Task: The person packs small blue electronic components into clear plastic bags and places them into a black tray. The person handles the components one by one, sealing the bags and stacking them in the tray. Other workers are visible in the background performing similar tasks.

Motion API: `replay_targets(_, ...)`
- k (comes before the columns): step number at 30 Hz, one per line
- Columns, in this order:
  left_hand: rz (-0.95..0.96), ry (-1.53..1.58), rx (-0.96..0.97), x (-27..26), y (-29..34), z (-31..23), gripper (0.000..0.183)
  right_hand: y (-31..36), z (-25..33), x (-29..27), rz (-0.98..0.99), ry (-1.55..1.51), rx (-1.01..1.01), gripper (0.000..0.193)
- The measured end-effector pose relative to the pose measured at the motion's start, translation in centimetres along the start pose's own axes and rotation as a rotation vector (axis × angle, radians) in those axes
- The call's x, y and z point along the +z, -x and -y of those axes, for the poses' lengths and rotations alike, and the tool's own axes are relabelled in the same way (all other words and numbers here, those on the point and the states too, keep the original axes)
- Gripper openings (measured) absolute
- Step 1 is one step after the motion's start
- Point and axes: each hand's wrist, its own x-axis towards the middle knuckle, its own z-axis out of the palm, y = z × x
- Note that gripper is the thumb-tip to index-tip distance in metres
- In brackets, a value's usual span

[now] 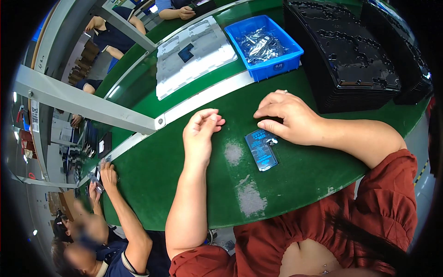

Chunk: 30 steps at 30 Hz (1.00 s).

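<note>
Right hand pinches a small metal clip onto the dark flat panel at frame centre; left hand rests loosely curled, empty, on the counter. Fitting step; next calls for firm seating.

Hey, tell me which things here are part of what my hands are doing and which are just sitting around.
In hand: flat dark rectangular panel with a small metal clip, under the right hand; left hand beside it, empty.

Lying about: blue plastic bin of metal parts; stacked black moulded trays; white foam tray.

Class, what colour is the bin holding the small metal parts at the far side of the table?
Blue; the bin shows best in the head view.
</note>
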Motion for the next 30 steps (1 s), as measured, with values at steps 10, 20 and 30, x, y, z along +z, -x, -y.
replay_targets(10,0.406,-0.517,0.592,2.7,1.4,0.1,0.04,-5.0,0.2,1.0,-0.178,-0.146,-0.036,0.026)
replay_targets(20,0.356,-0.526,0.649,3.5,1.5,1.1,0.031,-23.8,-3.7,7.9,0.095,0.464,0.027,0.045)
replay_targets(30,0.355,-0.418,0.582,3.4,1.5,0.9,0.024,-32.8,-9.7,8.0,0.529,0.553,0.22,0.086)
